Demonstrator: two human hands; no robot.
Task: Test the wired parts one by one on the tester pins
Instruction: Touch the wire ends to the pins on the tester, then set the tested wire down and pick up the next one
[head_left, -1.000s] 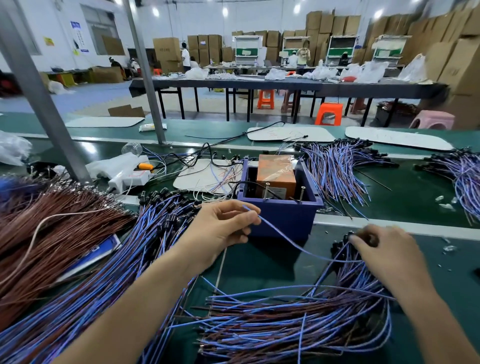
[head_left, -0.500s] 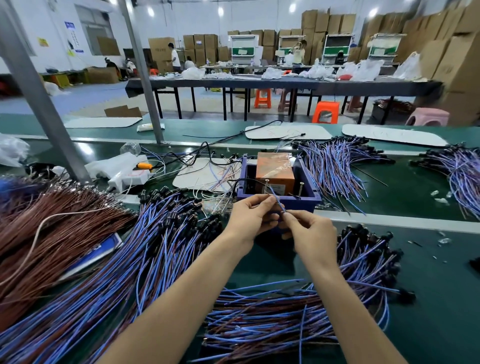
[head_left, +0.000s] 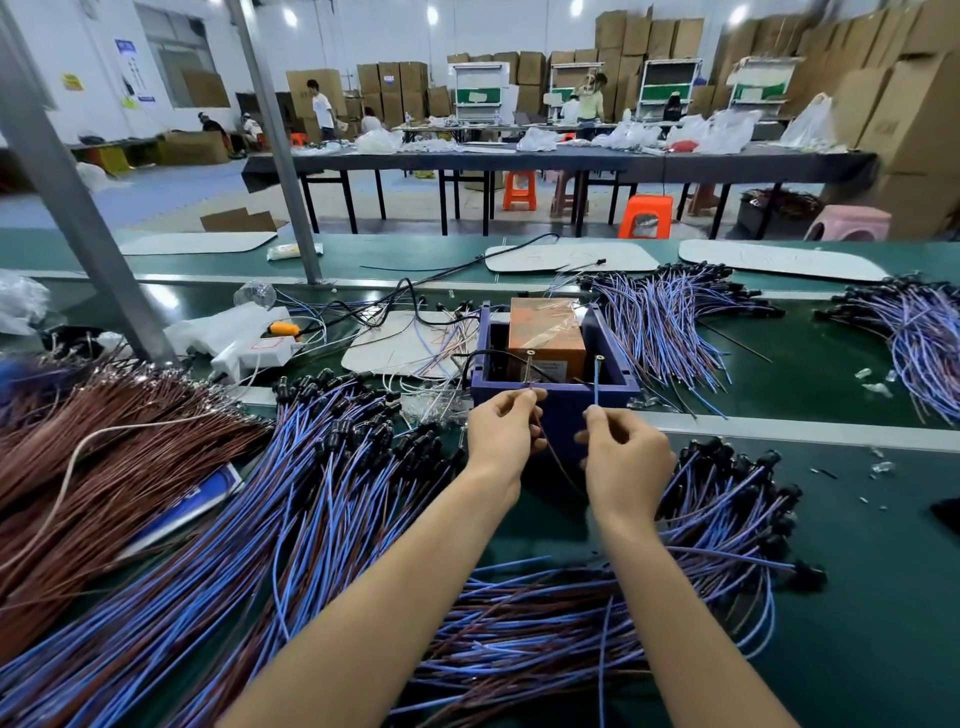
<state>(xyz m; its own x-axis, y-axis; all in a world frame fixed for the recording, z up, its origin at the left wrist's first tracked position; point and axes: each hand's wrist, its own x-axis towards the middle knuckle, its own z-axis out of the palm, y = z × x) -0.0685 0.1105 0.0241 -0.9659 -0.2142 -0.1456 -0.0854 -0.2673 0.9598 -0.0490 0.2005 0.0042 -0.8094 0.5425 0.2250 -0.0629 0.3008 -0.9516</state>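
The wired part's blue lead (head_left: 596, 387) runs up the right tester pin (head_left: 599, 361) and its brown lead (head_left: 551, 449) reaches the left pin (head_left: 530, 364), at the blue box (head_left: 558, 410) mid-bench (head_left: 857, 545). My left hand (head_left: 501, 434) and right hand (head_left: 626, 460) each pinch one lead; I should press both tips steady. Half a second ago my hands met; now they've parted.

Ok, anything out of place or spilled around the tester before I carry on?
Nothing looks damaged. Small clear bits lie scattered on the green belt right of the blue tester box, and a blue-and-white booklet is half buried under the brown wires at left.
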